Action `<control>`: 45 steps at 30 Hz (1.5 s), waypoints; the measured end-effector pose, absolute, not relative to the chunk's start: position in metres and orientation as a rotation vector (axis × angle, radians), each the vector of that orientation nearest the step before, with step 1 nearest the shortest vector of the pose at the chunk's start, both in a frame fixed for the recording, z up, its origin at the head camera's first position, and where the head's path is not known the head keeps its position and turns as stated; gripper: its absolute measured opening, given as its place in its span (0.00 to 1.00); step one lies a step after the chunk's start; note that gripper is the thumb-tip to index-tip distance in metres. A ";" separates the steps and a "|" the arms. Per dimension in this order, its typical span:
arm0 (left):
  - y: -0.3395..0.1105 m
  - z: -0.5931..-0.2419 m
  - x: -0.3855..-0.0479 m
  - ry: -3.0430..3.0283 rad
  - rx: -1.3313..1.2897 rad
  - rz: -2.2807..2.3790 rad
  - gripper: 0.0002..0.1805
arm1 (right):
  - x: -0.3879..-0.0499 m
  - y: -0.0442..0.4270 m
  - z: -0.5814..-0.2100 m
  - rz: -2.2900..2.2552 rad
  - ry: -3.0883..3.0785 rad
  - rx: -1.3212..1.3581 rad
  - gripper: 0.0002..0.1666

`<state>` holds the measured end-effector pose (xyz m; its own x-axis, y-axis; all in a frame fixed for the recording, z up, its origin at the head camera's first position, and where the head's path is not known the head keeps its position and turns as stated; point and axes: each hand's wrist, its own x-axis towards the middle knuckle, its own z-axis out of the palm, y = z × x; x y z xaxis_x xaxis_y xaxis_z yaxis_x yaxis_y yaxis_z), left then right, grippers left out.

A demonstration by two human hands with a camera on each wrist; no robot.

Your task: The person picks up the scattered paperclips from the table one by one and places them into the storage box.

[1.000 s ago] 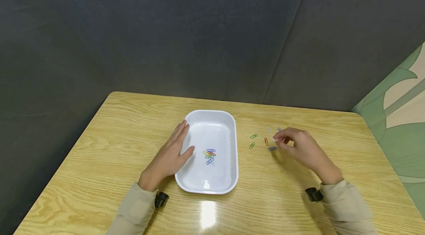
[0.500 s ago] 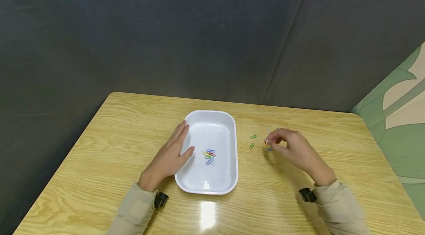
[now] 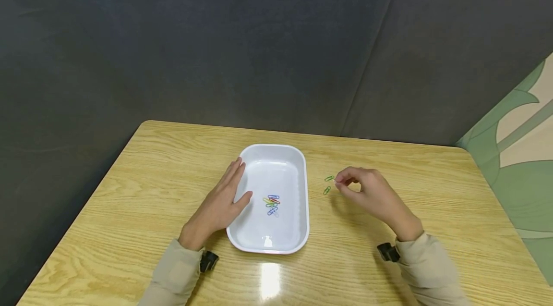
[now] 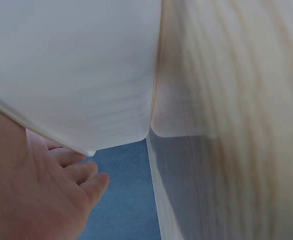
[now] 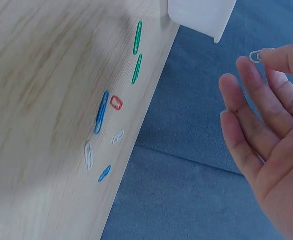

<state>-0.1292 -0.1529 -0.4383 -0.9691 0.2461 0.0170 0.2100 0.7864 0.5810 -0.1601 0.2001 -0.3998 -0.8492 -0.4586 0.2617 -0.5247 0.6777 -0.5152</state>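
Observation:
Between thumb and index fingertip, my right hand [image 3: 376, 195] pinches a white paper clip [image 5: 256, 56], raised above the table. Two green paper clips [image 3: 329, 178] lie just left of its fingertips. In the right wrist view, a red paper clip [image 5: 116, 103], a blue one [image 5: 102, 112], white ones [image 5: 89, 155] and a smaller-looking blue one [image 5: 105, 173] lie on the table; the hand covers these in the head view. My left hand [image 3: 216, 205] rests on the left rim of a white tray [image 3: 307, 200], fingers extended. Several coloured paper clips [image 3: 272, 204] lie inside the tray.
The tray stands mid-table on a wooden table [image 3: 151, 190]. Dark fabric [image 3: 259, 46] hangs behind the table's far edge. At the far right is a green and beige patterned surface [image 3: 518, 152].
My right hand has moved left toward the tray, carrying the white paper clip over the red and blue ones. The left hand and the tray stay where they were.

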 end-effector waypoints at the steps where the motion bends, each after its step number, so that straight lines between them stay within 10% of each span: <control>1: -0.153 -0.438 -0.129 2.912 0.374 0.937 0.41 | -0.160 0.199 -0.400 0.904 -2.774 0.817 0.03; 45: -0.154 -0.438 -0.130 2.906 0.387 0.949 0.41 | -0.160 0.115 -0.402 1.053 -2.681 1.086 0.05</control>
